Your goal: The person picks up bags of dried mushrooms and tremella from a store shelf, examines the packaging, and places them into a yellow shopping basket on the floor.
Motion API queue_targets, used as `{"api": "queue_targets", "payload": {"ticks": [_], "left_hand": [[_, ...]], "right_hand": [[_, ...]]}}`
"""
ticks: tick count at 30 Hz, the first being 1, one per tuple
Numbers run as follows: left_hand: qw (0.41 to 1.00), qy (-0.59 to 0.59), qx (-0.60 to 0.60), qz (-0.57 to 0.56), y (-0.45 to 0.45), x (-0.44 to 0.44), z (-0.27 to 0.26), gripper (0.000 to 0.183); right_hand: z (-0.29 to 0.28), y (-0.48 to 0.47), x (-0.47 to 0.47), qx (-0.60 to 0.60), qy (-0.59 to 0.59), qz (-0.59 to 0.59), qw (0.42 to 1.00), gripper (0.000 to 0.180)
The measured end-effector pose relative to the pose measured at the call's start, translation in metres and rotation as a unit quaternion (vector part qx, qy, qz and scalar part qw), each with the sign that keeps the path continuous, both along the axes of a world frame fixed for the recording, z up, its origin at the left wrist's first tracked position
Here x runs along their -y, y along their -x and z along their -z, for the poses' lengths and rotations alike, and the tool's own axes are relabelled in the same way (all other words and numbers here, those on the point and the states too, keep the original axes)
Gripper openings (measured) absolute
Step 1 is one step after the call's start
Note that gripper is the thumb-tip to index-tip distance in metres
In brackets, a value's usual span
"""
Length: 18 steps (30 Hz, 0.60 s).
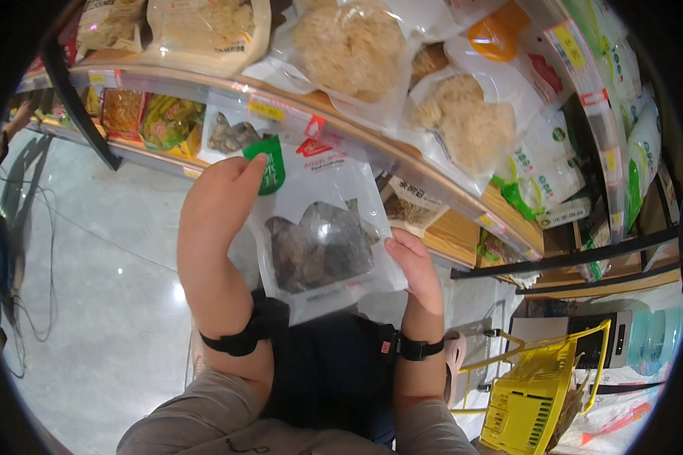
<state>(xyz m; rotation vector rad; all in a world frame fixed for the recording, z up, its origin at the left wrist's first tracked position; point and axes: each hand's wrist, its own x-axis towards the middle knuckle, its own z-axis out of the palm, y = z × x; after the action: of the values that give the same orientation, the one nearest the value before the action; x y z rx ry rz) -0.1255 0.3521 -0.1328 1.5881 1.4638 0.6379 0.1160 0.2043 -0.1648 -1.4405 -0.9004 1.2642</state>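
Between my two hands hangs a white plastic food bag [323, 244] with a clear window, behind which dark, dried wood-ear-like pieces show. A green label with writing [267, 165] sits at its upper left corner. My left hand [236, 182] pinches that corner, its thumb lying on the green label. On the other side, my right hand [412, 261] grips the bag's lower right edge, fingers folded over the front. The bag is held in front of the shelves, tilted a little, above my lap. Its back is hidden.
Shelf boards curve across the top, carrying bags of pale dried fungus [350, 51] behind a clear price rail [267, 108]. Lower left stand packed dried goods [171, 122]. At right are a yellow shopping basket cart [518, 404] and blue water bottles [654, 341]. A cable [51, 227] lies on the floor.
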Motion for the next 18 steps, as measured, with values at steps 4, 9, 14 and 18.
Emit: {"api": "queue_targets", "payload": {"ticks": [4, 9, 14, 18], "left_hand": [[0.972, -0.057, 0.138, 0.183, -0.016, 0.051, -0.051, 0.027], [0.911, -0.166, 0.298, 0.233, -0.037, 0.086, -0.068, 0.018], [0.877, -0.267, 0.399, -0.016, -0.044, 0.079, -0.061, 0.017], [0.909, -0.164, 0.359, 0.133, -0.056, 0.072, -0.042, 0.037]], "right_hand": [[-0.022, -0.004, 0.066, 0.114, 0.019, -0.021, 0.993, 0.016], [-0.073, 0.037, 0.135, 0.251, -0.303, 0.231, 0.890, 0.014], [-0.097, 0.006, 0.137, 0.041, -0.307, 0.361, 0.880, 0.029], [-0.088, -0.038, 0.110, 0.064, -0.410, 0.299, 0.859, 0.044]]}}
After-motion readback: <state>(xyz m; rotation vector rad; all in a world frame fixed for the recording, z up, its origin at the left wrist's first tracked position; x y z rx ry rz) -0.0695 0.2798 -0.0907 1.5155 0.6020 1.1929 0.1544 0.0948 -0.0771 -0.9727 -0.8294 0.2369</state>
